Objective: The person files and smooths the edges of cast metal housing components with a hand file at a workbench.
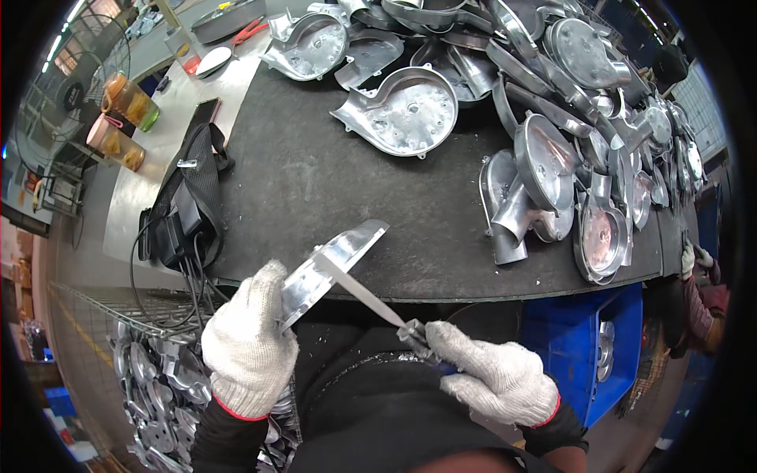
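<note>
My left hand (246, 347), in a white knit glove, grips a shiny cast metal housing (335, 260) tilted on edge at the near rim of the dark bench mat (315, 181). My right hand (493, 374), also gloved, holds a flat metal file (367, 296) by its handle. The file's blade lies across the housing's edge. A big heap of similar snail-shaped metal housings (552, 118) covers the far and right part of the mat.
A black bag with cables (185, 209) lies at the mat's left edge. Jars of drink (118, 134) stand far left. A wire basket of finished castings (158, 386) sits below left, a blue crate (587, 347) below right. Another person's gloved hand (694, 260) shows at right.
</note>
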### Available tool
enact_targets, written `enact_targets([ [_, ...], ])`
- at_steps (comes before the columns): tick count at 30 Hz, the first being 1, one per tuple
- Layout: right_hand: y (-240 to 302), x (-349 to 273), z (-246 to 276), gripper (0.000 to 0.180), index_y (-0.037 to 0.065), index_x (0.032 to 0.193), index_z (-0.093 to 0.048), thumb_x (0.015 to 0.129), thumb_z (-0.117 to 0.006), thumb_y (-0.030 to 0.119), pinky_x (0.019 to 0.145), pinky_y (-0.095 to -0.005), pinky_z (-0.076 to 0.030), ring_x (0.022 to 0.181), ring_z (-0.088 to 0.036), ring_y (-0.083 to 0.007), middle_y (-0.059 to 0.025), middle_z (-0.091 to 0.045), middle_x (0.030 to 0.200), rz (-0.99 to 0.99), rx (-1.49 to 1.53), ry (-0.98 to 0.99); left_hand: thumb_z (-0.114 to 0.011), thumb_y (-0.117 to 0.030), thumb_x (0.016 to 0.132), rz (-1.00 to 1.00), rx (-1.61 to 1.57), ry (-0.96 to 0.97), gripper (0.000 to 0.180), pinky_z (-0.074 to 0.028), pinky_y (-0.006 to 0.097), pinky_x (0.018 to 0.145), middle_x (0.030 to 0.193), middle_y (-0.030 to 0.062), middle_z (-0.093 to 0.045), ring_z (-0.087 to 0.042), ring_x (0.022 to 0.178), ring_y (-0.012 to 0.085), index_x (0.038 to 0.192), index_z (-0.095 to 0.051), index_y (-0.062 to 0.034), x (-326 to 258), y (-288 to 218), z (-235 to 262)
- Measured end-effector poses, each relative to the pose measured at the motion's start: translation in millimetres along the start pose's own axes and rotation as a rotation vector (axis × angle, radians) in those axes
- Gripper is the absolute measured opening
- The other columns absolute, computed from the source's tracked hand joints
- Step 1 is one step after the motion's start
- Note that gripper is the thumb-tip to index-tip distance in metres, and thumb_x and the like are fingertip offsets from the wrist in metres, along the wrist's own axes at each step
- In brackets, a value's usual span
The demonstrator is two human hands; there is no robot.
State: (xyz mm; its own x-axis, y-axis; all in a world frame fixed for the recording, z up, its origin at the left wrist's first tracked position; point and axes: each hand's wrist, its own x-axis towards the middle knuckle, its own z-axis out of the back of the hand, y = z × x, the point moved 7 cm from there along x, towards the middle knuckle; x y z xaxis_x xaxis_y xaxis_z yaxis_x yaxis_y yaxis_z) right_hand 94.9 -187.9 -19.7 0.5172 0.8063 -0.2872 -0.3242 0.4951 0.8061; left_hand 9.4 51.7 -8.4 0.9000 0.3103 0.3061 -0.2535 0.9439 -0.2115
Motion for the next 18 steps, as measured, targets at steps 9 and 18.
enact_targets([
  [9, 4.3, -0.8, -21.7, 0.071, 0.016, 0.161, -0.037, 0.098, -0.067, 0.027, 0.080, -0.0365, -0.059, 0.089, -0.074, -0.0269, -0.0125, -0.073, 0.108, 0.063, -0.127, 0.154, -0.071, 0.006, 0.064, -0.006, -0.015, 0.008, 0.066, -0.056, 0.044, 0.065, 0.094, 0.0123, -0.068, -0.070, 0.075, 0.0349, 0.128, -0.060, -0.0057, -1.7, 4.4, -1.3],
  [18, 14.5, -1.1, -10.5, 0.056, 0.024, 0.143, -0.065, 0.088, -0.079, 0.021, 0.060, -0.0373, -0.058, 0.070, -0.073, -0.0283, -0.0144, -0.071, 0.088, -0.017, -0.410, 0.110, -0.071, 0.000, 0.070, -0.032, -0.053, -0.048, 0.052, -0.054, 0.043, 0.062, 0.085, 0.0088, -0.067, -0.069, 0.072, 0.0310, 0.120, -0.062, -0.0063, 16.2, -6.5, 5.1],
])
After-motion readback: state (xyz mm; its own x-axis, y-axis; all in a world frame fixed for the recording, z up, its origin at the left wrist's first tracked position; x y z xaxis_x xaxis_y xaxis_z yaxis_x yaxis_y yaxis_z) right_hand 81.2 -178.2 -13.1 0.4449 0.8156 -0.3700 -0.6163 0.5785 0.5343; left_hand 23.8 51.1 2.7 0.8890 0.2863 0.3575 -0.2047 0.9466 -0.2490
